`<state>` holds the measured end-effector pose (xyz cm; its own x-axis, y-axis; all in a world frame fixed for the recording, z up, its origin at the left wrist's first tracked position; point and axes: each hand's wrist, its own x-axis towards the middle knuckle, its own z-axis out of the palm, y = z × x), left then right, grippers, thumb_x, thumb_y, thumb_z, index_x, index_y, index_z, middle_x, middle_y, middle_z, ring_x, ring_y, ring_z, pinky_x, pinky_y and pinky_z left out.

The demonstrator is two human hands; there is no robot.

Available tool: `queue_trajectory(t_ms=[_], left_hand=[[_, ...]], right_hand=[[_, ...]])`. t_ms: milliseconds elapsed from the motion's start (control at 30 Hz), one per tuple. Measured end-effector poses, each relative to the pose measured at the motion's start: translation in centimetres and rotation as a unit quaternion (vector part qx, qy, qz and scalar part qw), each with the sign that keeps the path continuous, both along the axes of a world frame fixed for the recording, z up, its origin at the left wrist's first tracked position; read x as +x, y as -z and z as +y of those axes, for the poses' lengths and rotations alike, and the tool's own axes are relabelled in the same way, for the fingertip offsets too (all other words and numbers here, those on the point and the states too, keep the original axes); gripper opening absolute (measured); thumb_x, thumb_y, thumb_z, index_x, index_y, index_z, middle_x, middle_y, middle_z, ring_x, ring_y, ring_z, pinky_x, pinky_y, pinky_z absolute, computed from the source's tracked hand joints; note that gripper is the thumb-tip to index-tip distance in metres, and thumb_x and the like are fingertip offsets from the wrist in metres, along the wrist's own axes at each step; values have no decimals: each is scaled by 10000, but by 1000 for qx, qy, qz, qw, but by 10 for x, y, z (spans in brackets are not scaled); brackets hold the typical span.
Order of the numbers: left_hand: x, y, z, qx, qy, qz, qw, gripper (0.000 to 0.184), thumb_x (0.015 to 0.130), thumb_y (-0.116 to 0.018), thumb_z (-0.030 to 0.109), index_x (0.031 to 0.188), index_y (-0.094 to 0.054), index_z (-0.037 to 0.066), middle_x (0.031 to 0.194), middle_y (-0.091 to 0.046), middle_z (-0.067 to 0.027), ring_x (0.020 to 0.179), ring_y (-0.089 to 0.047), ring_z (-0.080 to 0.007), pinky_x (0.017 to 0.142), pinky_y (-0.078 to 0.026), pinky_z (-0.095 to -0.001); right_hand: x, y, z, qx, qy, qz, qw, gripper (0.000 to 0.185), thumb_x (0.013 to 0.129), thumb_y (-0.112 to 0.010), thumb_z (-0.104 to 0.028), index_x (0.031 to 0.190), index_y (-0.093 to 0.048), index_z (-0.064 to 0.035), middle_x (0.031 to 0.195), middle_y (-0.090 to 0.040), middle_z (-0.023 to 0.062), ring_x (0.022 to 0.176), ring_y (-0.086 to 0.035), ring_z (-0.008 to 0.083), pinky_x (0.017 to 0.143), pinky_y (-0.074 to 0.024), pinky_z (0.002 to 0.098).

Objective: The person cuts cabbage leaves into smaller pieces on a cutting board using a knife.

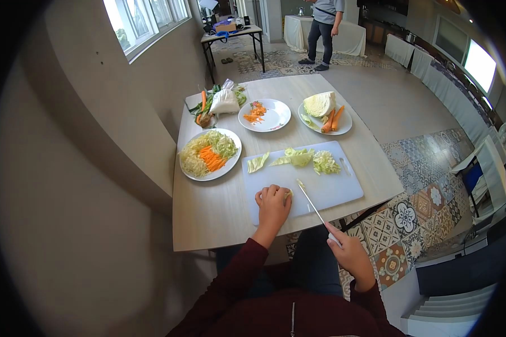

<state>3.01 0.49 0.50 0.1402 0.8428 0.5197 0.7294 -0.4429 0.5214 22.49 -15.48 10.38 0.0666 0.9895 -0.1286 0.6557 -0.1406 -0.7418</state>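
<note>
My right hand (348, 251) is closed round the pale handle of a kitchen knife (314, 206). The blade points up and left over the white cutting board (343, 188), with a bit of pale cabbage near its tip. Curled fingers of my left hand (274, 203) press on a cabbage piece (288, 194), mostly hidden beneath them. Farther up the board lie a cabbage leaf piece (258, 163), more leaf pieces (299, 157) and a small heap of shredded cabbage (325, 163).
A plate (237, 158) of shredded cabbage and carrot sits left. Behind are a plate (281, 117) with carrot bits, a plate (343, 130) with cabbage (319, 104) and carrots (333, 121), and a plastic bag (225, 101) beside vegetables. A person (323, 31) stands beyond the table.
</note>
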Motion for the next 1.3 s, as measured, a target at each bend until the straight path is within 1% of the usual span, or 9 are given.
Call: queue_trajectory(t_ms=[133, 233, 333, 433, 733, 1033, 1133, 1233, 1300], left_hand=[[0, 0, 1, -5, -1, 1, 1000, 143, 853, -741, 164, 989, -728, 120, 992, -613, -38, 1039, -551, -260, 988, -341, -475], [0, 0, 1, 2, -1, -3, 1000, 131, 849, -738, 158, 973, -724, 119, 982, -605, -40, 1019, -555, -260, 988, -346, -481], [0, 1, 1, 5, 0, -4, 1000, 125, 847, -736, 156, 967, -722, 121, 979, -602, -41, 1011, -558, -261, 989, -348, -486], [0, 2, 1, 1, 0, -5, 1000, 126, 846, -736, 156, 967, -722, 124, 980, -603, -40, 1013, -558, -261, 991, -348, -486], [0, 0, 0, -8, 1, -2, 1000, 134, 859, -735, 163, 984, -724, 117, 992, -616, -37, 1040, -551, -263, 999, -336, -477], [0, -1, 0, -6, -3, 4, 1000, 147, 858, -738, 174, 994, -714, 122, 1001, -619, -48, 1050, -552, -270, 1000, -338, -487], [1, 1, 1, -10, -6, 8, 1000, 142, 853, -741, 173, 984, -716, 122, 1002, -621, -48, 1052, -554, -270, 997, -339, -488], [1, 0, 1, 1, -8, 10, 1000, 132, 845, -742, 168, 968, -715, 128, 987, -609, -39, 1034, -555, -260, 992, -346, -484], [0, 1, 0, 5, -8, 12, 1000, 129, 842, -743, 167, 962, -714, 131, 980, -603, -34, 1025, -556, -255, 989, -349, -482]], right_hand=[[2, 9, 0, 22, -4, 0, 1000, 473, 953, -602, -227, 1424, -576, -189, 823, -670, 275, 801, -672, 454, 706, -524, 469], [-1, -1, 0, 3, -1, -7, 1000, 471, 956, -600, -222, 1424, -575, -177, 800, -660, 275, 788, -670, 453, 699, -520, 465], [1, 6, -1, -11, 3, 29, 1000, 468, 959, -597, -219, 1422, -573, -161, 775, -648, 271, 765, -664, 452, 688, -511, 465], [0, 7, 0, -7, 2, 25, 1000, 466, 960, -595, -216, 1421, -571, -149, 754, -637, 266, 744, -658, 451, 678, -502, 466], [-1, 11, 1, -11, 3, 24, 1000, 460, 961, -596, -216, 1416, -574, -150, 758, -635, 270, 743, -653, 454, 668, -499, 469], [-2, 9, 0, 17, -6, 30, 999, 465, 960, -597, -197, 1420, -569, -128, 763, -637, 277, 738, -647, 462, 663, -497, 475], [-1, 12, -1, 30, -9, 43, 999, 466, 964, -591, -182, 1424, -563, -112, 725, -615, 268, 676, -633, 441, 643, -491, 452], [2, 18, -3, 35, -20, 45, 998, 503, 1002, -556, -157, 1502, -503, -159, 607, -566, 62, 481, -564, 129, 515, -494, 306], [1, 15, -4, 22, -22, 43, 999, 502, 1006, -551, -155, 1506, -498, -156, 610, -558, 43, 479, -554, 116, 508, -493, 292]])
